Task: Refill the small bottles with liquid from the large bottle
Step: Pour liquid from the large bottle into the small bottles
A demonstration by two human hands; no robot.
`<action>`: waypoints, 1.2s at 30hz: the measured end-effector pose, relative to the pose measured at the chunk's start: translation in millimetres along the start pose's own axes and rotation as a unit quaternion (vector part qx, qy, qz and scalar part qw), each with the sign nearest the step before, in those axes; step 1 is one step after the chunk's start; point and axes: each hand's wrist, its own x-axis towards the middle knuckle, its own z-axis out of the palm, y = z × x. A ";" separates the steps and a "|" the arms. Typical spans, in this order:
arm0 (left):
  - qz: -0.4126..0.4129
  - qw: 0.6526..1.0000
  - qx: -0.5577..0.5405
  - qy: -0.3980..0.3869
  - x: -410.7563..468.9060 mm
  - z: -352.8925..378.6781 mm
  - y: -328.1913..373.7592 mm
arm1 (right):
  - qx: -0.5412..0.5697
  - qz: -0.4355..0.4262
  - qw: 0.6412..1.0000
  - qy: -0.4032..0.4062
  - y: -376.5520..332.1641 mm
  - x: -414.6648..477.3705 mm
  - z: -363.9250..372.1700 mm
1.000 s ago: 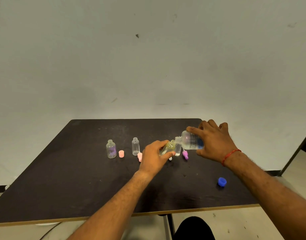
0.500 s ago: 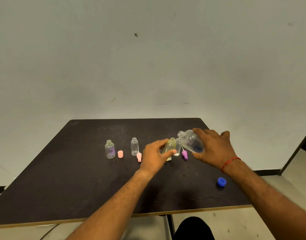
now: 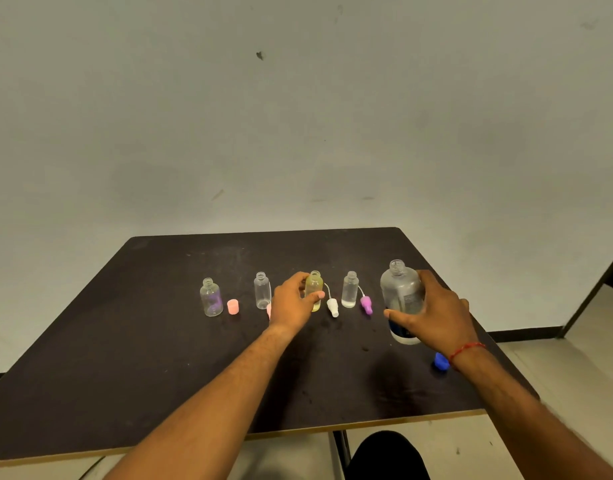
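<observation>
Several small uncapped bottles stand in a row on the dark table (image 3: pixel 125 358). My left hand (image 3: pixel 291 303) grips the yellowish small bottle (image 3: pixel 314 289), which stands upright. At my right, the large clear bottle (image 3: pixel 400 292) is upright with its mouth uncovered, and my right hand (image 3: pixel 436 313) holds it round the side. A clear small bottle (image 3: pixel 349 289) with a little liquid at the bottom stands between them. Further left are another clear small bottle (image 3: pixel 262 289) and a purple-tinted small bottle (image 3: pixel 211 297).
Loose caps lie by the bottles: a pink cap (image 3: pixel 232 306), a white spray cap (image 3: pixel 332 306) and a purple spray cap (image 3: pixel 366 304). A blue cap (image 3: pixel 441 361) lies near my right wrist. The table's front edge is close to me.
My right hand has swung the large bottle from tipped over the small bottles back to upright and moved it right. The yellowish bottle in my left hand now stands straight.
</observation>
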 end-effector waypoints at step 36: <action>-0.044 0.999 0.022 0.000 25.2 11.0 -15.0 | 0.059 0.045 0.997 0.006 9.7 -0.5 17.8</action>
